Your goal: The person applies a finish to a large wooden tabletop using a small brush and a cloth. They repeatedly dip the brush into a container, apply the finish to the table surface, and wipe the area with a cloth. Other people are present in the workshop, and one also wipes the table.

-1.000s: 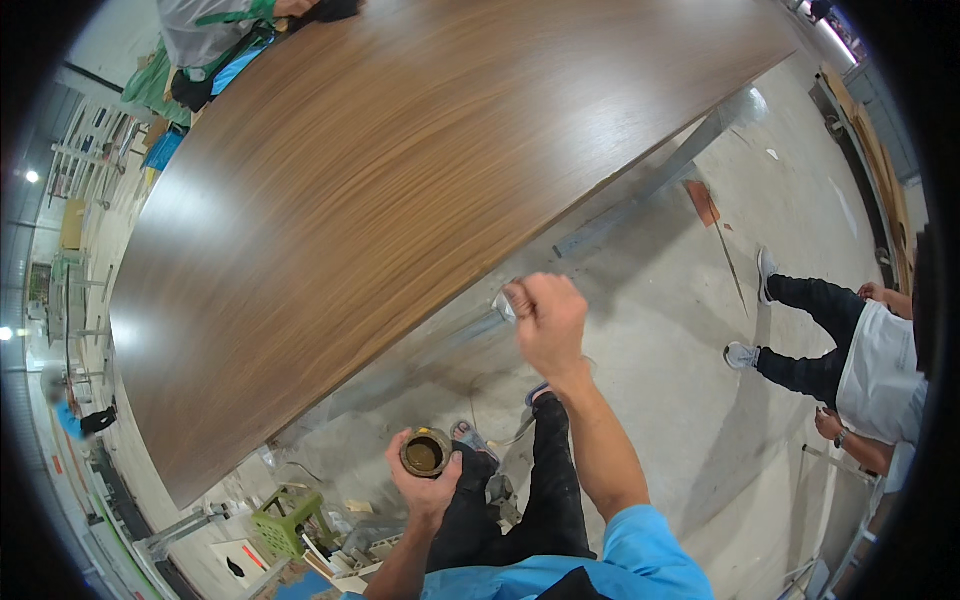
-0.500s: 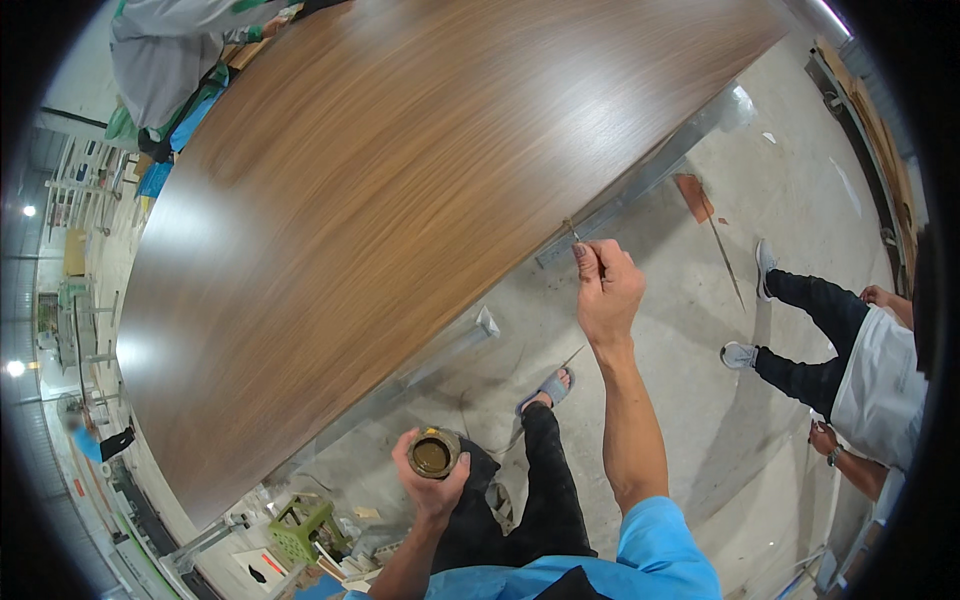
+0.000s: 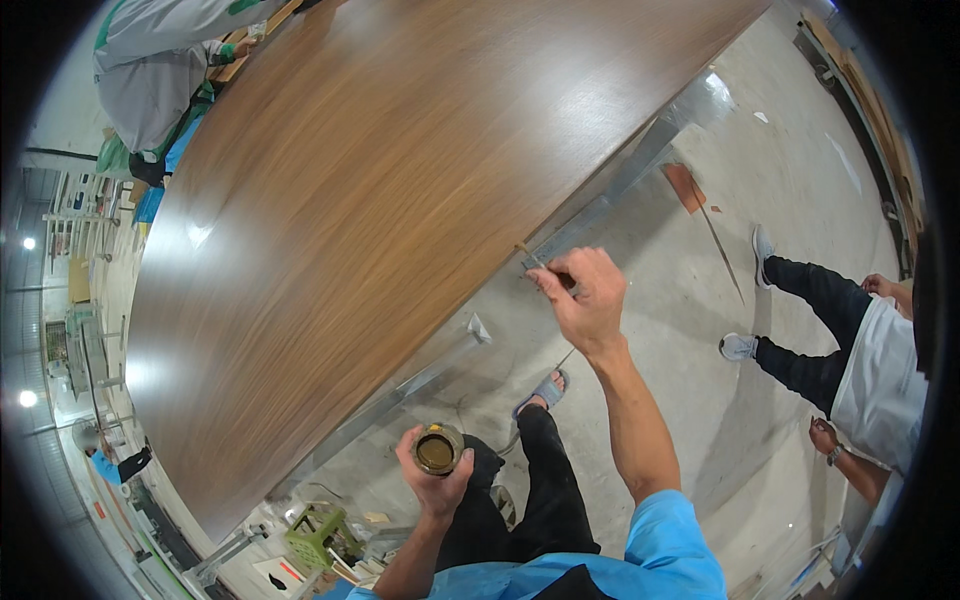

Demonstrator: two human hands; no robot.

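Observation:
My left hand [image 3: 432,488] is wrapped round a small open jar [image 3: 457,443] with brown paint-like liquid [image 3: 435,455] inside. In a pinch of thumb and fingers, my right hand [image 3: 592,297] holds a thin small brush [image 3: 529,253]. Its brownish tip is at the near edge of a large wood-grain board [image 3: 350,220]; whether it touches the edge I cannot tell. The board lies flat, with a glossy brown face, and slants from lower left to upper right.
Beneath the board's edge runs a metal beam [image 3: 440,360]. A green plastic stool [image 3: 322,535] stands at lower left. An orange-red flat piece [image 3: 685,187] lies on the floor. One person [image 3: 870,370] stands at right, another [image 3: 155,75] works at the board's far left.
My right hand has moved left along the board's edge with the brush, its wrist now turned more. The left hand keeps the jar in nearly the same place. The view has shifted slightly.

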